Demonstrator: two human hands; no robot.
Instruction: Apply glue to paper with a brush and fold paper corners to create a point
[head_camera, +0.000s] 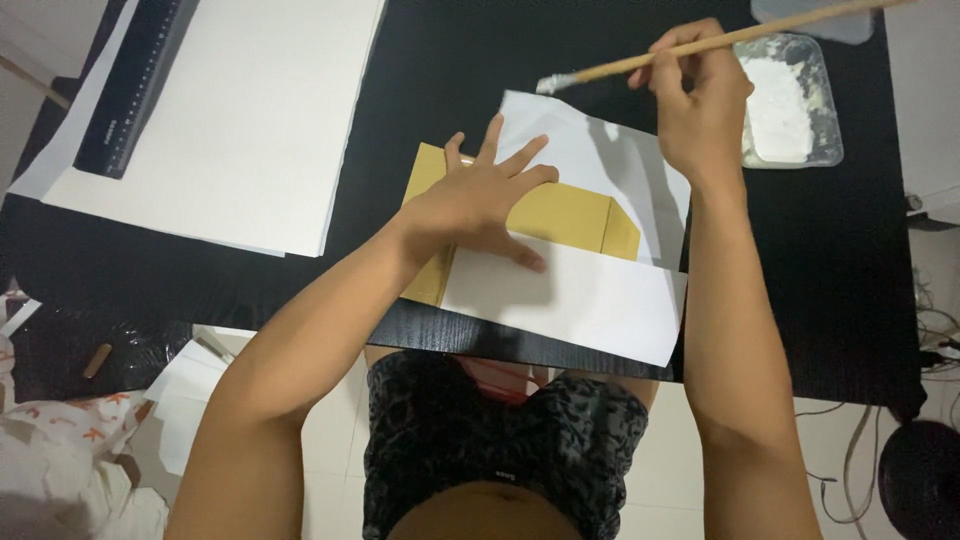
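The person is leaning over a black table (800, 260), pressing the left hand (478, 195) flat, fingers spread wide, onto a yellow-brown cardboard piece (570, 215) lying near the table's front edge. White paper (590, 300) is wrapping around that cardboard: one flap is covering its near side, under the thumb, and another is folding up behind it toward the far side. The hand is gripping nothing, only holding the work down.

The right hand (700, 95) is hovering above the far flap, fingers closed around a wooden-handled brush (700, 45), whose pale bristle tip is pointing left, just clear of the paper. Beside that hand, to the right, a clear plastic tray (825, 110) is holding something white, possibly paste, though it is hard to tell from here.

Off to the left, well apart, large white sheets (250, 120) are lying on the table with a dark ruler (135, 90) resting across them.
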